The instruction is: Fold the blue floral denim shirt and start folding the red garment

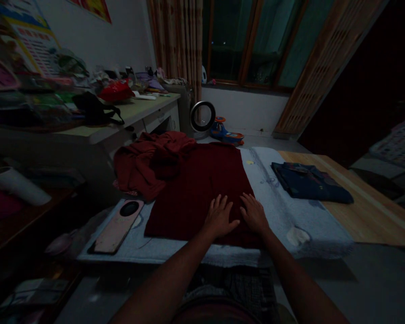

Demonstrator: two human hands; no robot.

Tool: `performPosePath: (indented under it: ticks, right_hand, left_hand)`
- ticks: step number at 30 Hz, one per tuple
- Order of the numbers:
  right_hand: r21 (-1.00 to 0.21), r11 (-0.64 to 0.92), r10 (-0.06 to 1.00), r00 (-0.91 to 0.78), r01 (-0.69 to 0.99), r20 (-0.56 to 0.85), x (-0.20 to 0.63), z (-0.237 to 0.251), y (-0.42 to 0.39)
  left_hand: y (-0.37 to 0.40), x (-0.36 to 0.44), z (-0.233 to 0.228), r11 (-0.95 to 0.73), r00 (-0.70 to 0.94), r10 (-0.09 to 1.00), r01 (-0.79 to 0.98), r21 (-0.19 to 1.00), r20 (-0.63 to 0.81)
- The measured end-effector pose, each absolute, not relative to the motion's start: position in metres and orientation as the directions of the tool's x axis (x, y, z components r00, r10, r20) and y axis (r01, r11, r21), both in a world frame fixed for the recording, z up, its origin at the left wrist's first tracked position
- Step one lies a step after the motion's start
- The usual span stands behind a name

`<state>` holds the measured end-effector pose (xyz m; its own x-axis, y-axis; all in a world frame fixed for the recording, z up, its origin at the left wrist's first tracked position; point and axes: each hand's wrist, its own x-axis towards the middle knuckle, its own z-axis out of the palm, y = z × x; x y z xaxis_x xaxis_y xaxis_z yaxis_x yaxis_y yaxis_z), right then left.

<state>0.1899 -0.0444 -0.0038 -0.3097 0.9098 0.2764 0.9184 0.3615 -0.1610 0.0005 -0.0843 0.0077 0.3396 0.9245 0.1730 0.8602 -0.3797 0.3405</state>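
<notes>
Head view, the only one: dark red garment lies spread flat on a pale grey cloth-covered board, with its far-left part bunched into a loose heap toward the desk. Left hand and right hand both rest palm-down on the near edge of the garment, fingers spread and flat, side by side and almost touching; neither grips anything. Handling estimate: light, limp woven fabric, no stiffness, will drape and crease wherever lifted, not fragile, low slip against the padded cover. Best hold looks like a pinch at hems or corners, two points well apart so it hangs even; a single mid-panel grab would bunch it. The flat panel under the palms is smooth; the heap at the far left still carries folds. Around it: a pink flat device with a dark round pad lies on the left end of the board, just beside the garment; a folded dark blue garment sits to the right, apart from the red one, partly on the wooden tabletop. Lighting is dim, so fabric weave is unclear.
</notes>
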Motion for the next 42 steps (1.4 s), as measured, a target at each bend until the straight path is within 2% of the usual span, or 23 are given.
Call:
performPosePath:
  ticks: [42]
  right_hand:
    - [-0.154, 0.368, 0.904, -0.314, 0.917, 0.29, 0.1904, -0.0063, -0.043]
  left_hand:
    - [-0.0836, 0.0, 0.0072, -0.382, 0.342, 0.924, 0.858, 0.344, 0.173]
